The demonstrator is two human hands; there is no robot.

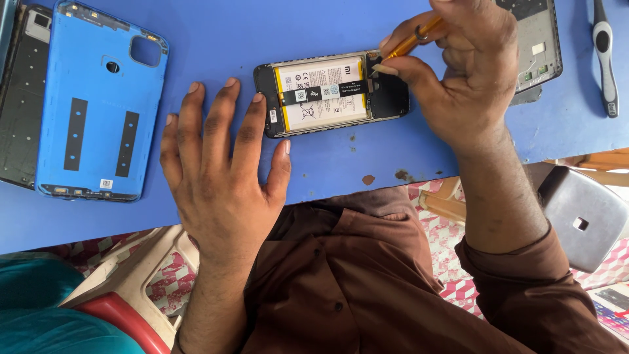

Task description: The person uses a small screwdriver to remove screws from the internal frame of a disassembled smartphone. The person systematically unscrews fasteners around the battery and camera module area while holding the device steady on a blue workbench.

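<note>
the opened phone (pixel 331 94) lies on the blue table (pixel 216 39); the left hand (pixel 219 164) rests spread flat just beside it — the right hand (pixel 458 72) pinches an orange screwdriver (pixel 413 40) over its end; a blue back cover (pixel 98 105) lies well apart.

1. Left hand (pixel 219 167) lay flat, palm down, fingers spread and pointing away from the body.
2. Right hand (pixel 458 72) was curled in a pinch grip, wrist bent, forearm angled inward.
</note>
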